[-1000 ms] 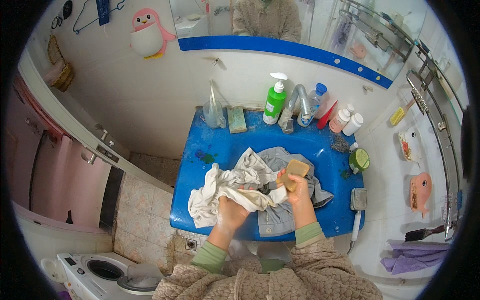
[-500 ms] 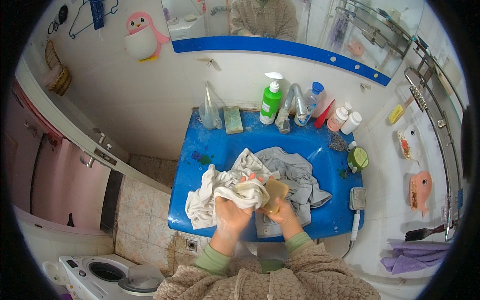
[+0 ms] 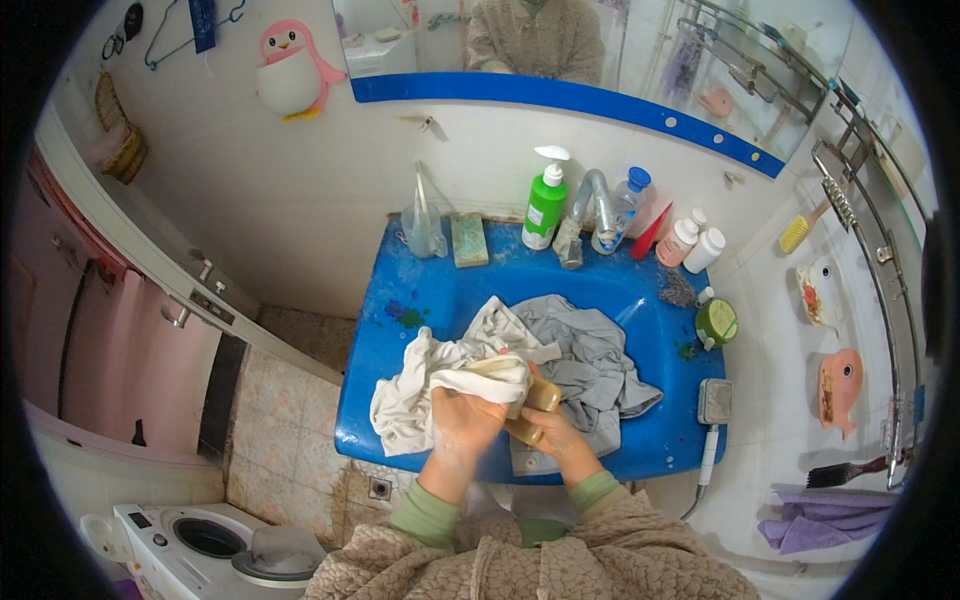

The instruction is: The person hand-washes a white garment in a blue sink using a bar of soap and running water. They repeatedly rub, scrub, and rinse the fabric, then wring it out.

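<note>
A white cloth garment (image 3: 402, 398) lies bunched on the left part of the blue washbasin (image 3: 355, 425). My left hand (image 3: 466, 424), palm turned up, is closed on a raised fold of it. My right hand (image 3: 562, 438) grips a yellowish-brown bar of soap (image 3: 543, 394) and presses it against the side of that fold. Fingers cross the bar and hide part of it. A grey garment (image 3: 590, 350) is spread in the basin bowl, beside and partly under the white one.
Along the basin's back stand a clear jug (image 3: 424, 232), a boxed bar (image 3: 468, 240), a green pump bottle (image 3: 545, 208), the faucet (image 3: 572, 235) and several smaller bottles. A shower head (image 3: 714, 402) hangs at the right edge. A washing machine (image 3: 190, 545) stands lower left.
The soap has tilted and shifted slightly left, closer against the white fold. My right hand turned with it. My left hand still holds the garment in nearly the same place.
</note>
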Demonstrator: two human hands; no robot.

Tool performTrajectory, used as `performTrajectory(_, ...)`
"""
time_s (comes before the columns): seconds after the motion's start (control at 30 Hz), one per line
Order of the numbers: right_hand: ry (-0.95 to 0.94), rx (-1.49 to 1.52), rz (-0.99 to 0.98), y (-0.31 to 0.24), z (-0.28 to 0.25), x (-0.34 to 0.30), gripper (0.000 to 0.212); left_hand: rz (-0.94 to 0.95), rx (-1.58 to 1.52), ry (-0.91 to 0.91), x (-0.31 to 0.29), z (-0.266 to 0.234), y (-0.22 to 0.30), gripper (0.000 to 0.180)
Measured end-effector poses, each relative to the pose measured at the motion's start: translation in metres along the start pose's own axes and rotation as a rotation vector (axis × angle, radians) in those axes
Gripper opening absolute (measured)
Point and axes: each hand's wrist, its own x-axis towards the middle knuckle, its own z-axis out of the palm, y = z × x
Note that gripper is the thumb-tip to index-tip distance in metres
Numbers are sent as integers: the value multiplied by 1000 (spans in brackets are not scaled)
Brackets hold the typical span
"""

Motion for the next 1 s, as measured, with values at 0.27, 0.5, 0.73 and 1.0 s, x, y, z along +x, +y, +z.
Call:
performTrajectory(0.27,-2,136,-82,-2,-9,11,60,-43,180,-32,-6,7,-4,65)
performTrajectory(0.5,-68,206,-48,-60,14,-46,68,-272,395,-47,14,-23,30,68)
performTrajectory(0.73,-238,321,-10,-70,36,-54,73,-650,1181,238,16,-45,57,74)
performTrajectory(1.0,74,275,16,-70,-13,-37,58,-651,1539,333,-10,-39,57,55)
